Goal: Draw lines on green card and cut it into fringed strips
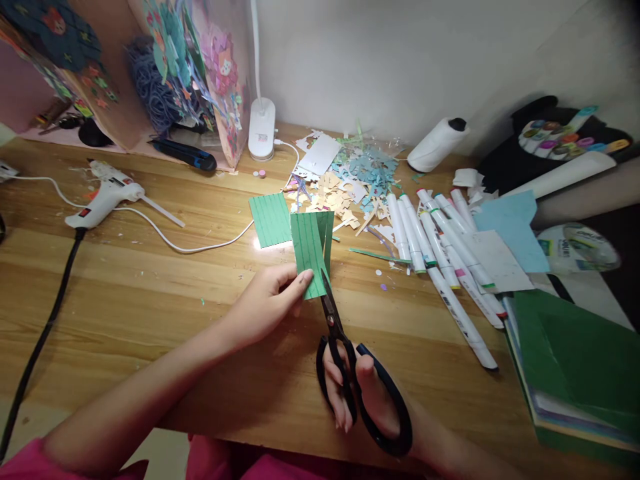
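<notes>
My left hand pinches a piece of green paper by its lower edge, thumb on top. Dark lines run lengthwise down this paper, and a strip on its right side stands partly apart. In my right hand are black-handled scissors, thumb and fingers through the loops. Their blades meet the lower right edge of the green paper; the blade tips are partly hidden by it. Just behind lies a second lined green piece flat on the table. A thin green strip rests to the right.
Paper scraps are heaped at the back beside a white lamp base. Several markers lie to the right, near a stack of coloured paper. A glue gun with cords sits left; a utility knife lies behind it.
</notes>
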A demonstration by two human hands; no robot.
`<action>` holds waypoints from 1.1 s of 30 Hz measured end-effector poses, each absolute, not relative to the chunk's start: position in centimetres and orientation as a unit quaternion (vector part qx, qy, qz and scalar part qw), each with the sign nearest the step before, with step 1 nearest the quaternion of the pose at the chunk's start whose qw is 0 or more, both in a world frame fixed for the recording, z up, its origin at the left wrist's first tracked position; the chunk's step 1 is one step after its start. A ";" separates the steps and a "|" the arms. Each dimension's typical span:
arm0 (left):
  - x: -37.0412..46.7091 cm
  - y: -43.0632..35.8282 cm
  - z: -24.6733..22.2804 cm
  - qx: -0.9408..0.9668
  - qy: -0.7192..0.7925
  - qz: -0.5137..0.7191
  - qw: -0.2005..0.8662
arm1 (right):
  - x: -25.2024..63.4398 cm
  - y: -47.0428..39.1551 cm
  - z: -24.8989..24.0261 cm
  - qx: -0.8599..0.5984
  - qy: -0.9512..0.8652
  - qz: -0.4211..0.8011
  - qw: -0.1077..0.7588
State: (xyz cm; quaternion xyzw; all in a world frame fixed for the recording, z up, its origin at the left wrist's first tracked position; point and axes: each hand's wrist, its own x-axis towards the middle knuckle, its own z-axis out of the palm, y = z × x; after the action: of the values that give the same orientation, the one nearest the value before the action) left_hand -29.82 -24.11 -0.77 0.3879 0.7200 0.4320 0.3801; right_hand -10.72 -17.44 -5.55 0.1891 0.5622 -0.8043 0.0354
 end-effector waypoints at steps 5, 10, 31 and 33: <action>-29.8 -24.1 -0.9 0.378 0.725 0.432 0.382 | -10.8 -17.4 -5.8 0.193 0.558 -0.806 0.042; -29.8 -24.0 -1.0 0.380 0.710 0.436 0.402 | -11.1 -17.1 -4.9 0.194 0.572 -0.796 0.040; -29.0 -23.9 -1.8 0.343 0.661 0.464 0.480 | -11.1 -16.9 -5.6 0.206 0.565 -0.798 0.029; -28.9 -23.9 -1.7 0.346 0.657 0.455 0.491 | -11.0 -17.0 -5.7 0.205 0.557 -0.805 0.031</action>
State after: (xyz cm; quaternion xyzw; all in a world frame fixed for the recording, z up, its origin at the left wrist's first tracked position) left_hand -28.86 -23.89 -1.69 0.3462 0.6571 0.4554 0.4909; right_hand -11.00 -16.97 -5.73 0.2050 0.5566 -0.8045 0.0307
